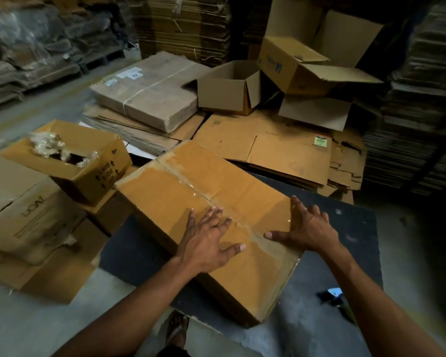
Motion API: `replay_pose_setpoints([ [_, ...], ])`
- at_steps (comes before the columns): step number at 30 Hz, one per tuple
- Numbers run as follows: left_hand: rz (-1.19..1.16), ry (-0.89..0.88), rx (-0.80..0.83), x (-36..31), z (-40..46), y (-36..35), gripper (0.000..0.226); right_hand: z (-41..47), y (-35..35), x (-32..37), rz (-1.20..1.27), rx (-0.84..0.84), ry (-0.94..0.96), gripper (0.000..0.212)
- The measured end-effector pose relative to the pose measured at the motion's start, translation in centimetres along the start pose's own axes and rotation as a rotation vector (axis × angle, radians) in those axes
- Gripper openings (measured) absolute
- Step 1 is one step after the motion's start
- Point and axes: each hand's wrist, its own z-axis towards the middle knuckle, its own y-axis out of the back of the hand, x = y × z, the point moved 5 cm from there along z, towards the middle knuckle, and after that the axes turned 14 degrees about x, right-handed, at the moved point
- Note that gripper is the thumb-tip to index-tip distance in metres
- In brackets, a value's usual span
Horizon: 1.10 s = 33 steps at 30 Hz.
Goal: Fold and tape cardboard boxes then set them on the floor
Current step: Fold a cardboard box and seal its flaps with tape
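On the dark counter [319, 253], a long brown box [191, 191] lies flat, reaching from the far left edge toward the near edge, with shiny tape [201, 194] along its top. Both the left hand [206, 235] and the right hand [307, 228] are spread wide, pressing flat on the box top beside the tape.

foot [177, 331]: toes under table [358, 228] | left stacks [23, 47]: blurred

Closed cardboard box [211, 215] on the dark table [355, 228]

It lay flat and diagonal, with clear tape [191, 188] along its top seam.
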Motion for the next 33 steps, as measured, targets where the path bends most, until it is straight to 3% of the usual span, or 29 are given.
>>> replay_pose_setpoints([
  [9, 0.167, -0.306, -0.027, 2.5, 7.4, 4.4, 0.072, -3.4, -2.5, -1.1, 0.172, -0.082, -0.138, 0.148],
  [12, 0.262, -0.283, -0.049, 2.9, 8.9, 5.7, 0.080, -3.6, -2.9, -1.1, 0.201, -0.085, -0.161, 0.144],
  [15, 0.079, -0.236, -0.168, 0.5, 6.2, 6.8, 0.089, -3.8, -3.2, -2.3, 0.257, -0.061, -0.140, 0.135],
  [18, -0.013, -0.234, -0.104, -4.7, 1.0, 3.9, 0.091, -4.5, -4.1, -3.4, 0.302, -0.089, -0.067, 0.122],
  [25, 0.279, -0.252, -0.096, -8.1, -2.1, -4.2, 0.073, -5.0, -6.1, -3.9, 0.429, -0.140, 0.102, 0.087],
  [28, 0.383, -0.242, -0.030, -8.1, -1.6, -4.6, 0.076, -6.5, -4.9, -3.2, 0.463, -0.133, 0.182, 0.054],
  [33, 0.301, -0.277, -0.136, -10.2, -3.1, -2.8, 0.079, -6.5, -5.0, -8.2, 0.636, -0.131, 0.186, 0.054],
])
